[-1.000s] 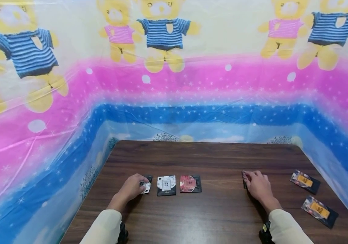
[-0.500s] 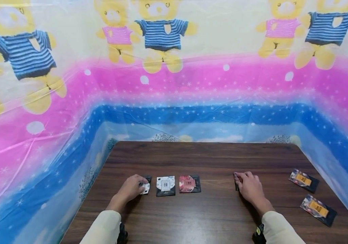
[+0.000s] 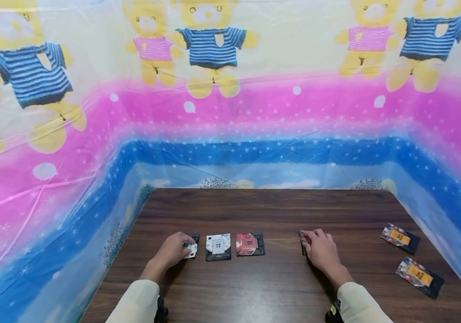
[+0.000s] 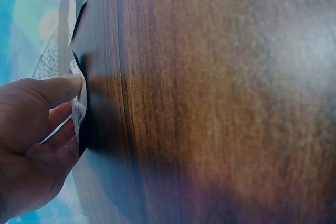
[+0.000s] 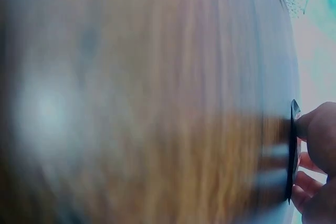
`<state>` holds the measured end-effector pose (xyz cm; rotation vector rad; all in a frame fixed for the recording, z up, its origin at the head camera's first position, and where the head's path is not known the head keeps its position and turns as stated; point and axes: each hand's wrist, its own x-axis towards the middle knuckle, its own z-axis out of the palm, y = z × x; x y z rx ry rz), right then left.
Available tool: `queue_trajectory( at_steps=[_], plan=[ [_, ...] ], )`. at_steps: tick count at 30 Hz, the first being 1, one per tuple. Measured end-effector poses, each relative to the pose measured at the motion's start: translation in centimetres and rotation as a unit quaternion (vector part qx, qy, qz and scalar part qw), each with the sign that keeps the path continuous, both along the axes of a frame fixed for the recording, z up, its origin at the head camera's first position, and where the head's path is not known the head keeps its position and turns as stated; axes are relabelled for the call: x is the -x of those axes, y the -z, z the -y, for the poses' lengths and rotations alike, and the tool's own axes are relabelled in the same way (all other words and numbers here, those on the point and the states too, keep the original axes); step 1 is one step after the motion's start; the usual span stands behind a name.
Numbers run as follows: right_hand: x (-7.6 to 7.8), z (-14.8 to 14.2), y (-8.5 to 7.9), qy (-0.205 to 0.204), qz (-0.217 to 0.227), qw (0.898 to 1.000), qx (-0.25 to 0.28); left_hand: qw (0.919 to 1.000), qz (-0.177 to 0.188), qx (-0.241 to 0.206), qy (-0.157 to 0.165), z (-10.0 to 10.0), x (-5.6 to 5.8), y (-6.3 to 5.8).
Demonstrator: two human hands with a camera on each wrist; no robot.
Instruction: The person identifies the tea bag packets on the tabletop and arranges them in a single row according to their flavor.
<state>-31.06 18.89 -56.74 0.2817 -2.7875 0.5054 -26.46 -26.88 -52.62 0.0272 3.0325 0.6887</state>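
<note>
L hand [image 3: 170,250] had the leftmost white packet [image 3: 192,248] pinched low by the surface [image 3: 250,291]; R hand [image 3: 322,249] was pinching a dark packet [image 3: 302,241] right of the red packet [image 3: 250,243], w/ a gap between; imo light edge grip n low, level handling was best; too hard a squeeze prob would've creased it, n rushing risked bumping the red one

Cream sleeves [image 3: 135,301] and black wrist devices [image 3: 334,316] (the right one marked yellow-green) leave the hands [image 3: 171,250] bare.
</note>
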Motion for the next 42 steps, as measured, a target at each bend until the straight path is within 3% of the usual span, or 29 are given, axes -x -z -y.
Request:
queue_trajectory(
  at_steps=[7,14,33,42],
  plan=[
    [-0.4,1.4,0.0,-0.009,-0.008,1.0,-0.004,0.9999,0.008,-0.009,-0.008,0.1,0.1,0.1],
    [-0.5,2.9,0.0,-0.021,-0.02,1.0,-0.004,1.0,0.002,-0.006,0.004,0.2,0.1,-0.1],
    [-1.0,7.1,-0.1,-0.038,0.005,0.999,-0.007,1.0,-0.005,-0.001,0.007,0.2,0.1,-0.2],
    [-0.7,8.9,0.0,-0.036,0.024,0.999,-0.001,0.9991,-0.023,0.005,0.034,0.2,0.0,-0.4]
  ],
)
